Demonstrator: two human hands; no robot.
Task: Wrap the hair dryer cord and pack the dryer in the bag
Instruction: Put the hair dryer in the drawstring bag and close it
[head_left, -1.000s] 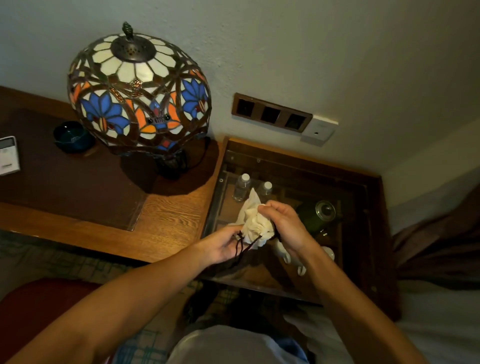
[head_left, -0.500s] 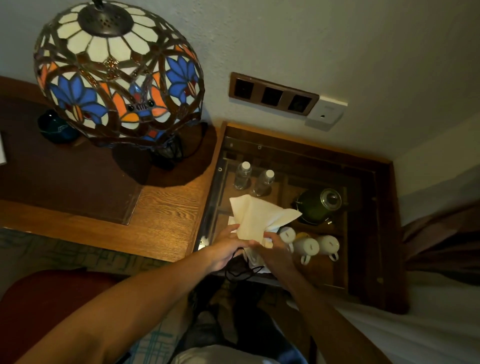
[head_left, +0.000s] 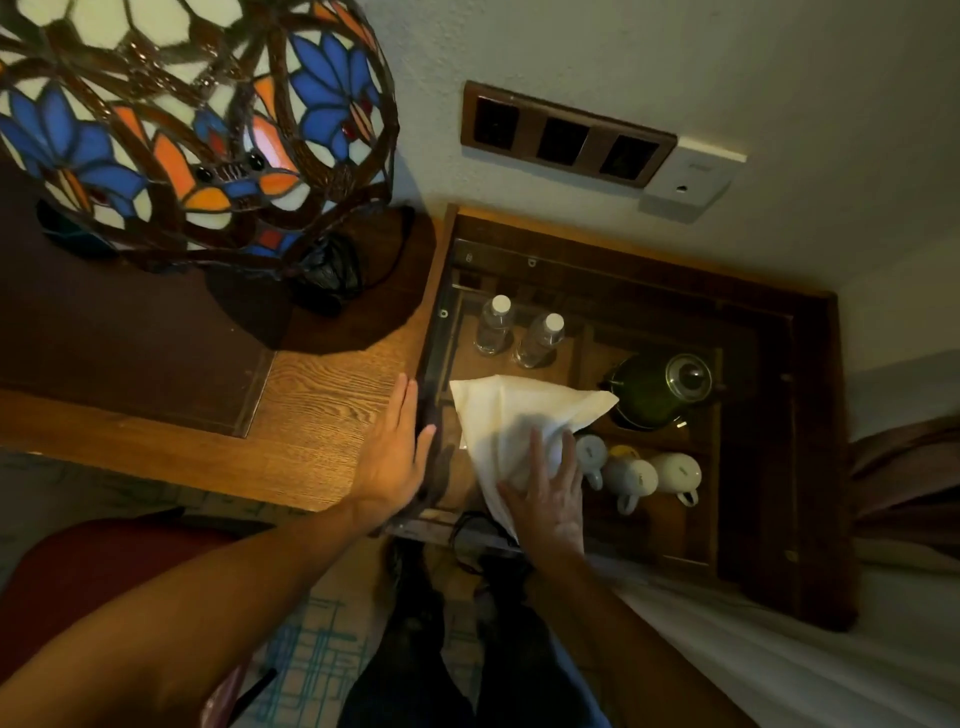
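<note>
A cream cloth bag (head_left: 509, 410) lies on the glass top (head_left: 644, 291) of a low wooden cabinet. My right hand (head_left: 550, 493) rests flat on the bag's near end, fingers spread, not gripping it. A dark drawstring (head_left: 467, 525) trails from the bag over the glass's front edge. My left hand (head_left: 395, 452) lies flat and open on the wooden desk (head_left: 322, 415), against the cabinet's left edge and apart from the bag. No hair dryer or cord shows; the bag hides whatever is inside.
A stained-glass lamp (head_left: 182, 119) stands on the desk at the left. Under the glass are two water bottles (head_left: 493, 325), a green kettle (head_left: 654, 389) and three white mugs (head_left: 675, 473). A socket panel (head_left: 566, 132) is on the wall. White bedding (head_left: 779, 665) lies at the right.
The bag was bunched up between both hands above the cabinet; it now lies spread on the glass. My left hand has let go and moved to the desk edge.
</note>
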